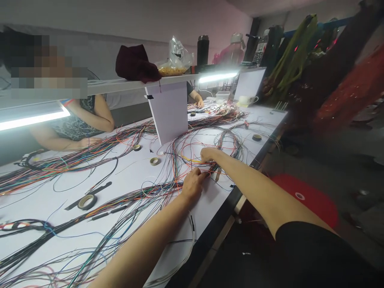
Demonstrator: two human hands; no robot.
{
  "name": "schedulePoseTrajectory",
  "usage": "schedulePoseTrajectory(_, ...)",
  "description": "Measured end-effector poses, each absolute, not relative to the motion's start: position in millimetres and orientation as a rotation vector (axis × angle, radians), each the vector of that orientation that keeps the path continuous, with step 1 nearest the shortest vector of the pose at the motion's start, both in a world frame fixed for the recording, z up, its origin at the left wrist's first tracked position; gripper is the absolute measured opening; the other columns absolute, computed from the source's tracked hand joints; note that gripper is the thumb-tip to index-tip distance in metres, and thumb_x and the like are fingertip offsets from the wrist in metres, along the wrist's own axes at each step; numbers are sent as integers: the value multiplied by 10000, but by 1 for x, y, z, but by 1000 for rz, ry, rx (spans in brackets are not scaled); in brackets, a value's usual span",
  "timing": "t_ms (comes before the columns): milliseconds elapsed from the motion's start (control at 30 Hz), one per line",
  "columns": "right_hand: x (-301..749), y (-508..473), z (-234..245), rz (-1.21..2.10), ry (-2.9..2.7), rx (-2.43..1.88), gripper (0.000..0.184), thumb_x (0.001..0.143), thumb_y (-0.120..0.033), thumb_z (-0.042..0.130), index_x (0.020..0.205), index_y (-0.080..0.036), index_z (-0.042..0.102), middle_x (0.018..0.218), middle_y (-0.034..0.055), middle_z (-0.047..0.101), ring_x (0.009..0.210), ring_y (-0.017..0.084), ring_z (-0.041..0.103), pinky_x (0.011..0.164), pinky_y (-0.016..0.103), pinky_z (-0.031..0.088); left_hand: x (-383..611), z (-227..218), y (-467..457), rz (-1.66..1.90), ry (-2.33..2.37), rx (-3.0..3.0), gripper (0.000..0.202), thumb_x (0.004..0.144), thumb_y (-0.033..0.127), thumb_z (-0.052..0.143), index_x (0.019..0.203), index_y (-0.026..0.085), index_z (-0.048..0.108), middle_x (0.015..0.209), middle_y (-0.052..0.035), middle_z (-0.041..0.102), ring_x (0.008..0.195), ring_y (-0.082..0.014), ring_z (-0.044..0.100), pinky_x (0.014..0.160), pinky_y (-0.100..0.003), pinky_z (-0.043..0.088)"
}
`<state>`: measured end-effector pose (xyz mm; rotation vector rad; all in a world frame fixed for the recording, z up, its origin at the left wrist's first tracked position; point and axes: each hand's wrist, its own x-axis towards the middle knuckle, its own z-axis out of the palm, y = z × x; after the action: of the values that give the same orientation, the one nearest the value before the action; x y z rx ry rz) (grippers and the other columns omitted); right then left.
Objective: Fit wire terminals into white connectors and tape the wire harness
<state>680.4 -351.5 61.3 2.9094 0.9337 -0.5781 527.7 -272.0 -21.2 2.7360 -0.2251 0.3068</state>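
Observation:
My left hand point(193, 185) is closed at the near edge of a coiled bundle of thin coloured wires point(231, 144), its thumb and fingers bent around some of them. Just beyond it, my right hand point(210, 155) has its fingers curled in, pinching wires beside a yellow-orange strand point(192, 160). Its fingertips are hidden behind the hand. From my left hand, a long wire harness point(129, 197) runs to the lower left across the white table point(207, 202).
Tape rolls point(87, 201) lie among the wires. A white upright panel point(169, 114) supports a shelf with a dark red cloth point(136, 64) and a black bottle point(203, 50). Across the table sits a person point(78, 114); another person's hand point(198, 101) is farther back. A red stool point(306, 204) stands right.

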Motion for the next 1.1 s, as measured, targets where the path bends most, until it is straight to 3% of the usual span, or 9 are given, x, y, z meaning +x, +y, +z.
schedulePoseTrajectory(167, 674, -346, 60, -608, 874, 2744, 328, 913, -345, 579, 1175, -148, 571, 1180, 85, 589, 1029, 204, 596, 879, 422, 514, 526, -21, -272, 311, -235, 2751, 438, 864, 135, 402, 1230, 254, 610, 990, -75, 545, 864, -206, 509, 751, -319, 392)
schedulePoseTrajectory(400, 685, -353, 58, -605, 848, 2853, 350, 915, -355, 575, 1194, -145, 560, 1202, 98, 575, 1036, 207, 591, 879, 417, 513, 526, -21, -272, 317, -237, 2754, 448, 872, 123, 390, 1240, 269, 599, 1003, -71, 547, 899, -207, 502, 781, -317, 391)
schedulePoseTrajectory(500, 694, -365, 66, -728, 926, 2947, 306, 919, -369, 566, 1120, -139, 593, 1104, 72, 617, 940, 176, 617, 814, 372, 534, 526, -20, -271, 307, -241, 2751, 422, 886, 140, 391, 1224, 276, 605, 1000, -67, 547, 911, -206, 497, 792, -313, 391)
schedulePoseTrajectory(633, 700, -380, 74, -792, 1022, 3163, 206, 897, -310, 586, 882, -120, 664, 852, 36, 671, 689, 99, 601, 650, 230, 495, 527, -18, -271, 292, -222, 2756, 399, 915, 188, 376, 1234, 281, 596, 1010, -72, 539, 923, -209, 489, 789, -313, 392)
schedulePoseTrajectory(733, 703, -384, 79, -629, 1017, 3411, 178, 845, -249, 608, 758, -113, 681, 725, 23, 667, 563, 64, 520, 544, 180, 401, 527, -16, -272, 276, -220, 2764, 388, 923, 208, 374, 1230, 288, 597, 1015, -69, 537, 926, -209, 487, 790, -310, 393)
schedulePoseTrajectory(900, 713, -381, 104, -136, 908, 3810, 215, 837, -262, 579, 731, -94, 661, 577, -3, 574, 476, 53, 386, 466, 199, 297, 527, -14, -271, 256, -209, 2783, 435, 895, 149, 387, 1251, 305, 583, 1027, -61, 539, 936, -205, 496, 804, -306, 386)
schedulePoseTrajectory(1100, 720, -378, 162, 491, 830, 4170, 229, 889, -296, 532, 740, -134, 597, 582, -21, 487, 491, 62, 366, 449, 200, 293, 527, -14, -271, 218, -161, 2798, 400, 916, 207, 390, 1246, 327, 583, 1041, -58, 542, 926, -208, 515, 801, -311, 389)
